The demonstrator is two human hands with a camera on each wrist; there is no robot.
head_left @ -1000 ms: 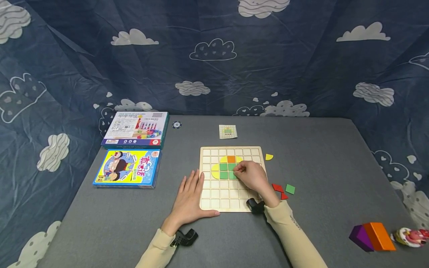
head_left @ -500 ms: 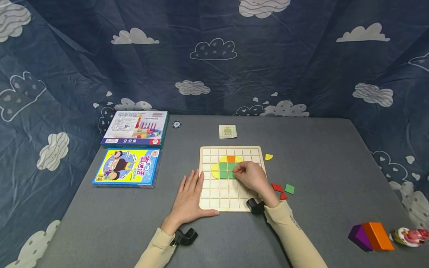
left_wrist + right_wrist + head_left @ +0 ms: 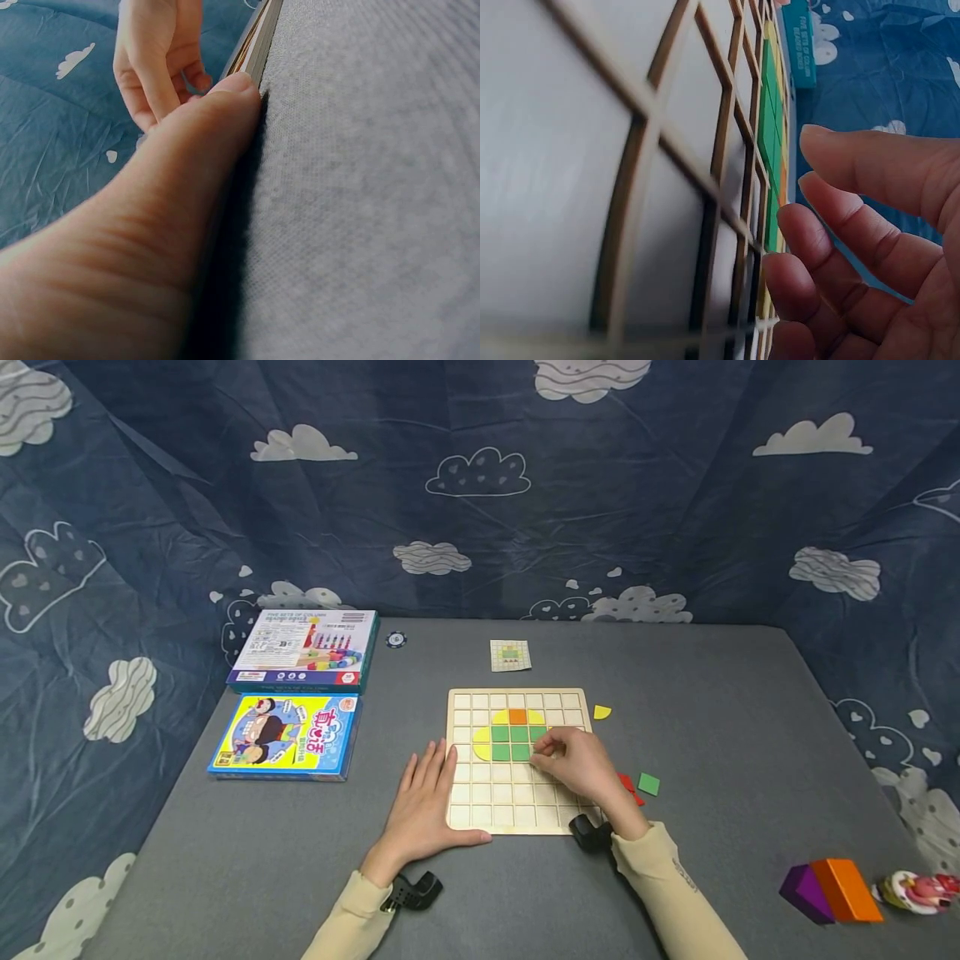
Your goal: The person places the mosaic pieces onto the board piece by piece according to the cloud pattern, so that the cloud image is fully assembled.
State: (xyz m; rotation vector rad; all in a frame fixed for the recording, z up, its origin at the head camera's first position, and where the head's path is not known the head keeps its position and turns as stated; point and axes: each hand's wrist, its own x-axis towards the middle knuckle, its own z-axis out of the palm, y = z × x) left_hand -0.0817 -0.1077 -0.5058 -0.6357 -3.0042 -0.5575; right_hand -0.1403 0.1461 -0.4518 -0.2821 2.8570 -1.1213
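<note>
A wooden grid board [image 3: 480, 795] lies in the middle of the table in the head view. Set into its squares are several green tiles [image 3: 500, 751], an orange tile [image 3: 517, 717] and yellow curved tiles [image 3: 482, 743]. My left hand [image 3: 423, 802] rests flat with fingers straight along the board's left edge, its thumb at the near left corner. My right hand [image 3: 577, 764] hovers over the board just right of the green tiles. In the right wrist view, its loosely curled fingers [image 3: 806, 229] stand apart from the thumb, with nothing between them.
Right of the board lie a yellow quarter-round tile [image 3: 602, 712], red tiles [image 3: 628, 787] and a green square tile [image 3: 649, 784]. A pattern card [image 3: 510, 655] sits beyond the board. Two boxes [image 3: 285, 737] are at left. Orange and purple blocks [image 3: 847, 890] stand at front right.
My right hand has drawn slightly right and loosened its pinch, uncovering a green tile in the column right of the others. My left hand stays in place.
</note>
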